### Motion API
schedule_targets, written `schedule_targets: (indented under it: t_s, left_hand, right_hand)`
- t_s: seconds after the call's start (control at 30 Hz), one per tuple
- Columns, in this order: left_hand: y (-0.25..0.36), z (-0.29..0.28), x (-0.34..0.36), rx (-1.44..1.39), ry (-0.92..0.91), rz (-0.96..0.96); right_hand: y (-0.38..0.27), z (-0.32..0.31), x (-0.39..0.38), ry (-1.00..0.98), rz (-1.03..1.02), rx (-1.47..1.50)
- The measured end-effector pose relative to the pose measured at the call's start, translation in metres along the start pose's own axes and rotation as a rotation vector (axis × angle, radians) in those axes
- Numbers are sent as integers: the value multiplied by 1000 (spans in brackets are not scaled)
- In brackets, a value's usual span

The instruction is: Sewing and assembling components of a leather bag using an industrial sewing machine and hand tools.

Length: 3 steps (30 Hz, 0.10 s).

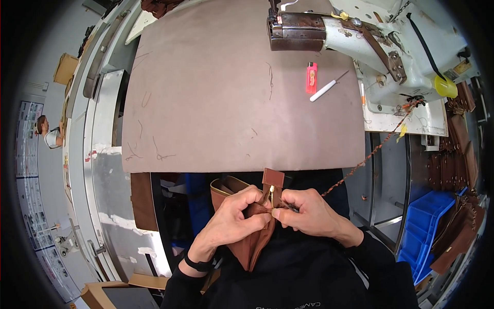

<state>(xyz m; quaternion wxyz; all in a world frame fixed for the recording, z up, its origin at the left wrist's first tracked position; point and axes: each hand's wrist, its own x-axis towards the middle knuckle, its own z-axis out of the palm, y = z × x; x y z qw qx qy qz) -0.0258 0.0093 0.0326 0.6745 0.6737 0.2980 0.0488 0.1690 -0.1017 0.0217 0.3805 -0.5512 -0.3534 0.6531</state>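
Note:
A brown leather bag (246, 253) with a brass-coloured zipper (272, 198) lies against my lap, just below the table's front edge. My left hand (239, 216) is closed on the bag, thumb and fingers pinching the leather beside the zipper. From the other side my right hand (309, 213) is closed in a pinch at the zipper's near end. Something slim and dark, like a small tool, shows between its fingers, mostly hidden. A brown leather tab (273, 177) stands up at the zipper's far end. The bag's gold-edged opening (231, 181) shows beyond my left hand.
The brown-grey tabletop (206, 103) carries a pink lighter (311, 78), a white-handled awl (323, 93) and loose threads. A sewing machine (334, 33) occupies the far right. A braided cord (368, 157) hangs down near a blue crate (424, 226). Another person (52, 135) is far left.

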Motion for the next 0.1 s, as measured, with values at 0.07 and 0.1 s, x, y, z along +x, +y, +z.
schedule_targets:
  t_s: [0.07,0.1]
  left_hand:
    - [-3,0,2,71,-2,13]
    - [-4,0,3,112,-6,15]
  right_hand:
    - [4,1,4,33,-13,-74]
    - [6,2,6,54,27,-135]
